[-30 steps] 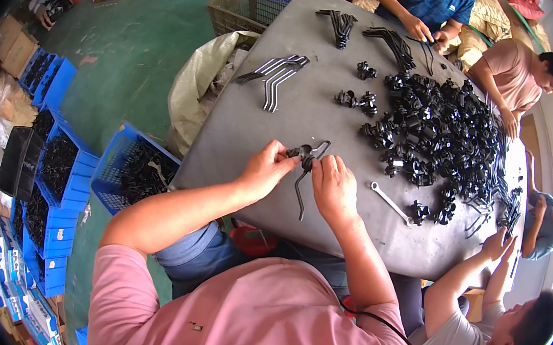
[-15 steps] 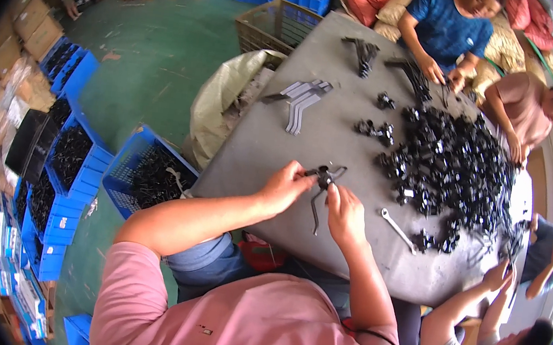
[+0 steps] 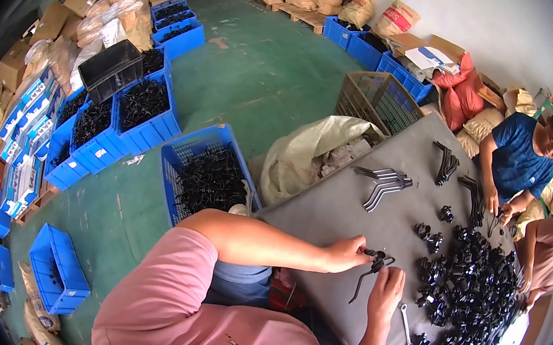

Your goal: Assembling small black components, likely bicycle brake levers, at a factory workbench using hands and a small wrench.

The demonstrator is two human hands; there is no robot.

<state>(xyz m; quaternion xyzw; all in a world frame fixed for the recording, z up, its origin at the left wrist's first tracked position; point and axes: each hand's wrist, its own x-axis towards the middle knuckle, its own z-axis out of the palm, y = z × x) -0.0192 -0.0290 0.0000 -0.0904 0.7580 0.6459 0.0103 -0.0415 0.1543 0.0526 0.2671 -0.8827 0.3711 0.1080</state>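
Both of my hands hold one small black lever assembly above the near part of the grey table. It has a rounded clamp-like body and a thin bent lever that hangs down toward the table. My left hand pinches the body from the left, thumb and fingers closed. My right hand grips it from the near right side, fingers curled; exactly which part they press is hidden. A wrench lies on the table right of my right hand. Beyond it spreads a large heap of black clamp parts.
Bent metal levers lie in bunches on the far table. Left of the table stand a blue crate of black parts and a white sack. A co-worker in blue handles parts across the table; others work at the right.
The head view has swung left, so the table appears farther right and more floor and crates show. Both hands still hold the lever assembly, whose lever still hangs down.
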